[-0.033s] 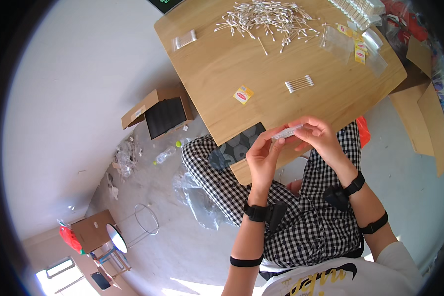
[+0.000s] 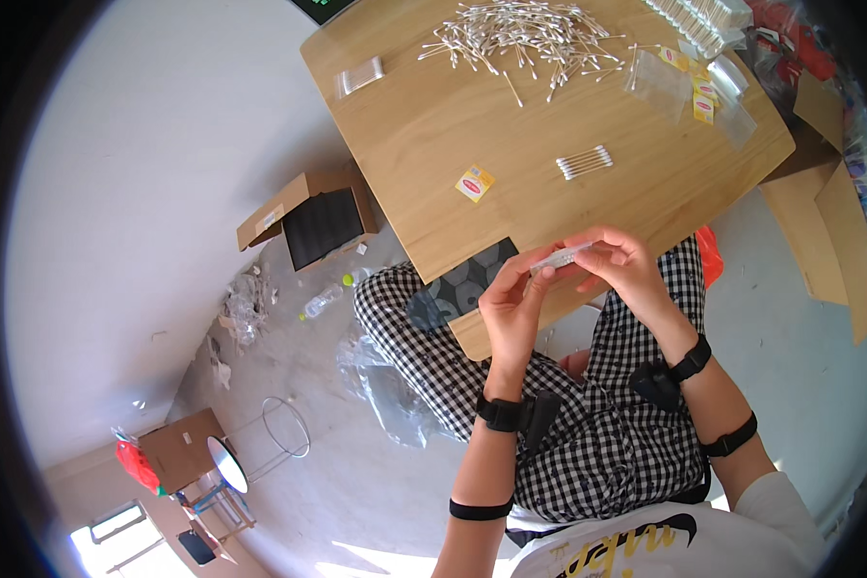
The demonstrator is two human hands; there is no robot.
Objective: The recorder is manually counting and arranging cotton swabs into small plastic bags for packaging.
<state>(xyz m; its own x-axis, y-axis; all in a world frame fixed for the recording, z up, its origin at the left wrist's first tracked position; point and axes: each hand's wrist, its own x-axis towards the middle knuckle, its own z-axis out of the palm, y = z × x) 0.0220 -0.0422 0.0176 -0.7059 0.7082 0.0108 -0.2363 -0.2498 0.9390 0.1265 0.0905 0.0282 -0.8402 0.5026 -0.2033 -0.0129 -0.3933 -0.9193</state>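
Observation:
Near the table's front edge, my left hand (image 2: 511, 306) and my right hand (image 2: 630, 272) are closed on the two ends of a small clear plastic bag (image 2: 561, 257). Fingers and thumbs pinch it from both sides; whitish bits show through, but I cannot make out exactly what is inside. On the table just beyond my hands lies a short row of cotton swabs (image 2: 584, 164), side by side. To its left rests a yellow card (image 2: 474, 183) with a red-and-white oval. A large loose heap of cotton swabs (image 2: 530, 39) spreads over the far part of the wooden table (image 2: 414, 135).
At far left lies a bagged bundle of swabs (image 2: 360, 76). Clear bags (image 2: 660, 82) and more yellow cards (image 2: 703, 108) sit far right, beside stacked swab packs (image 2: 698, 24). An open cardboard box (image 2: 308, 220) stands on the floor left; cardboard flaps (image 2: 824, 226) flank the right.

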